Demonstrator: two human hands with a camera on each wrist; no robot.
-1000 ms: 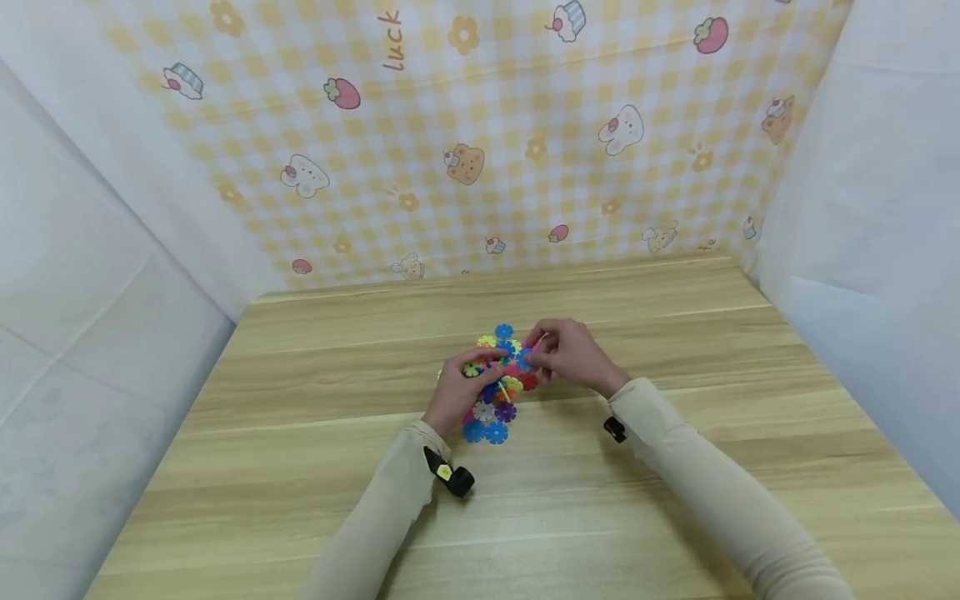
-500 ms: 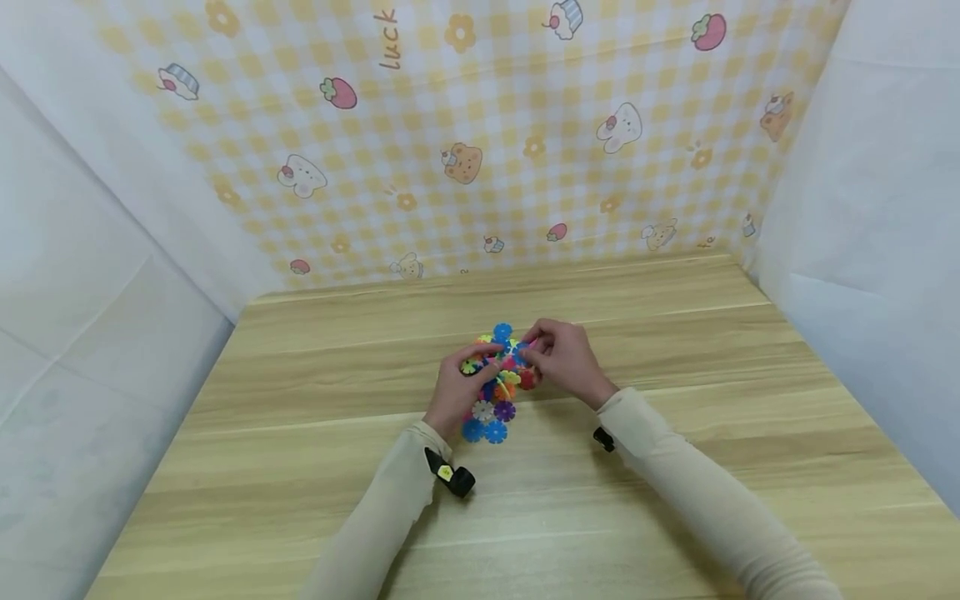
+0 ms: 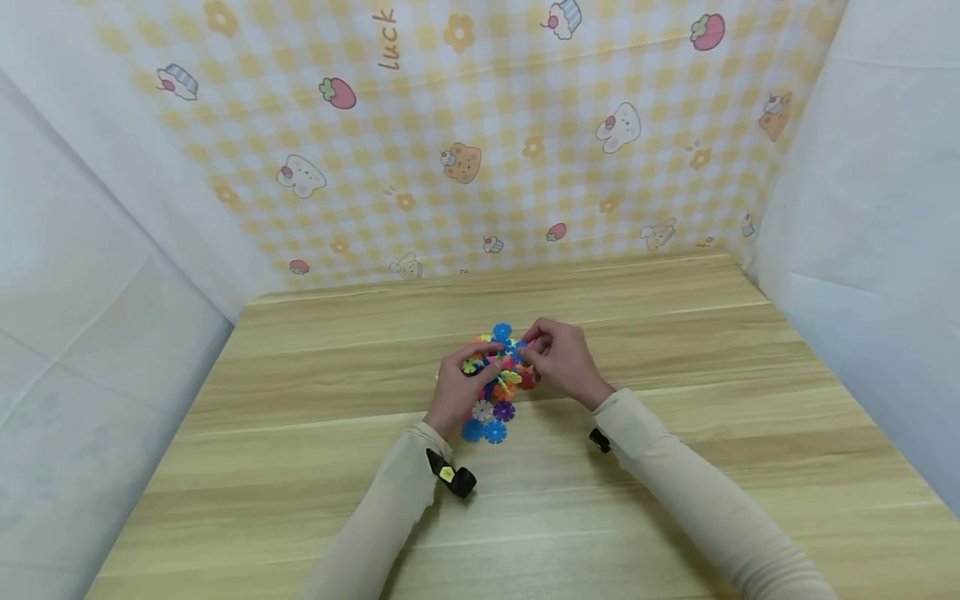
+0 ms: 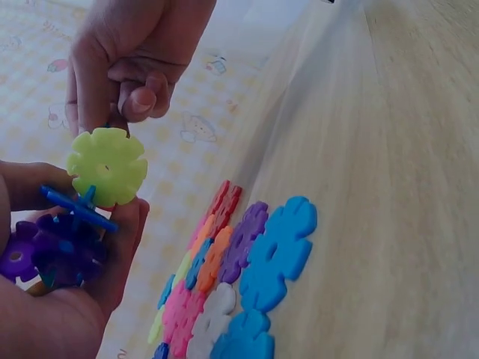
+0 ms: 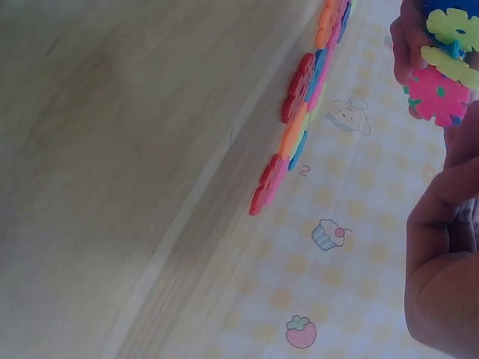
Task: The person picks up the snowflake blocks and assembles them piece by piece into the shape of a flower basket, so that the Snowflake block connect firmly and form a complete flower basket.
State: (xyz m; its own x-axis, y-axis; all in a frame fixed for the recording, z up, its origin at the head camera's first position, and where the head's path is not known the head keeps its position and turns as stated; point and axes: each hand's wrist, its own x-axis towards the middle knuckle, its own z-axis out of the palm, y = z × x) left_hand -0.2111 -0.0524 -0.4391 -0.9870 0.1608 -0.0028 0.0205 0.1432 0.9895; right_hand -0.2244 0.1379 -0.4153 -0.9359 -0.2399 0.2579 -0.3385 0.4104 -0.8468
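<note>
My left hand grips a cluster of joined plastic flower-shaped building discs. In the left wrist view, a yellow-green disc stands out of the cluster, with dark blue and purple discs inside the curled fingers. A pink disc of the cluster shows in the right wrist view. My right hand is at the cluster's right side, its thumb and forefinger pinching a blue disc; in the left wrist view its fingertips are partly hidden behind the yellow-green disc.
Below the hands, loose flower discs lie on the wooden table, among them blue, purple and white ones. A checked cloth hangs behind the table, and white sheets stand at both sides.
My right hand has shifted slightly left, bringing the pinched blue disc closer to the cluster. The right wrist has dropped a little; my left hand stays almost in place.
</note>
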